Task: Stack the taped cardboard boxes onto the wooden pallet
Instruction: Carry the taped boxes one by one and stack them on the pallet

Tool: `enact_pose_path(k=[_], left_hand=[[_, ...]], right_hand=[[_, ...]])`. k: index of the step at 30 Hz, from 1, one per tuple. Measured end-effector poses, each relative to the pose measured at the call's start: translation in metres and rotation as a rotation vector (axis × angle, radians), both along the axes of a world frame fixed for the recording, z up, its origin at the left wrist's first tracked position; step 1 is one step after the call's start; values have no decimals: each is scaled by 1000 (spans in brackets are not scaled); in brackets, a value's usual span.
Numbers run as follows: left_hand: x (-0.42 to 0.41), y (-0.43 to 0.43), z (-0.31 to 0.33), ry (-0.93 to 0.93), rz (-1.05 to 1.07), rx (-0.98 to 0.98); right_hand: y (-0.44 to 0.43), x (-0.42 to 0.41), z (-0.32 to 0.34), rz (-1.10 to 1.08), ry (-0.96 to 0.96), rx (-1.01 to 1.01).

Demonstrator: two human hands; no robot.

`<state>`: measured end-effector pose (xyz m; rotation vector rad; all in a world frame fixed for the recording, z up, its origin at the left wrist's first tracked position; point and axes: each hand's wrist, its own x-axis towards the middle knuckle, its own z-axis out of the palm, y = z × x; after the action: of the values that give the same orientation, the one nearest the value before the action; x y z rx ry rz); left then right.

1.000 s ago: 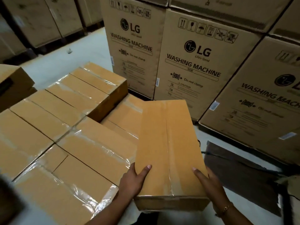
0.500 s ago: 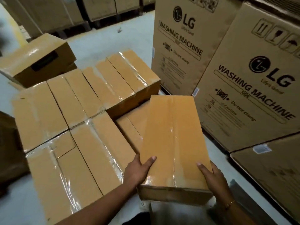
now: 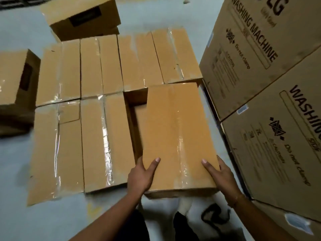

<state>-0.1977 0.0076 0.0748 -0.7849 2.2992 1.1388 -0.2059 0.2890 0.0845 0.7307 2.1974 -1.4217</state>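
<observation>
Cardboard, tan, taped glossy along the long seam: the held box lies at lower centre of the frame, long axis running away from the camera, top face about level. Left hand grips the near-left corner, with the thumb laid flat on the top face and the remaining fingers curled out of sight round the side. Right hand grips the near-right corner the same way, thumb on top, and the other fingers are hidden behind the box edge. A thin bracelet shows on the right wrist. The box is over the right end of the near row of stacked boxes, beside an open slot in which a lower cardboard surface is visible. Whether the box underside touches anything cannot be told. The stacked boxes form two rows of like-sized taped boxes, packed side to side, filling centre and left of centre. The far row runs along the upper middle, and its rightmost box is just beyond the far end of the held box. Large washing-machine cartons printed "WASHING MACHINE" and "Do not clamp" fill the right side, close beside the held box. Pale grey floor shows at left and top. Two darker brown cartons stand on it, one at upper left and one at the left edge. White fabric with a dark mark lies at bottom centre, between the forearms.
</observation>
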Motion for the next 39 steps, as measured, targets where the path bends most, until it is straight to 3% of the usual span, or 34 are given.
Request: enact_pose_path(k=[8,22,39], left_hand=[[6,25,-61,-9,230,-127],[16,31,-185,71,321,-134],[61,31,-232,-7,508,164]], right_hand=[[6,-53,-77,184,23,-93],[0,-54,-210,196,82,-8],[-6,-43,-253,225,-20,-65]])
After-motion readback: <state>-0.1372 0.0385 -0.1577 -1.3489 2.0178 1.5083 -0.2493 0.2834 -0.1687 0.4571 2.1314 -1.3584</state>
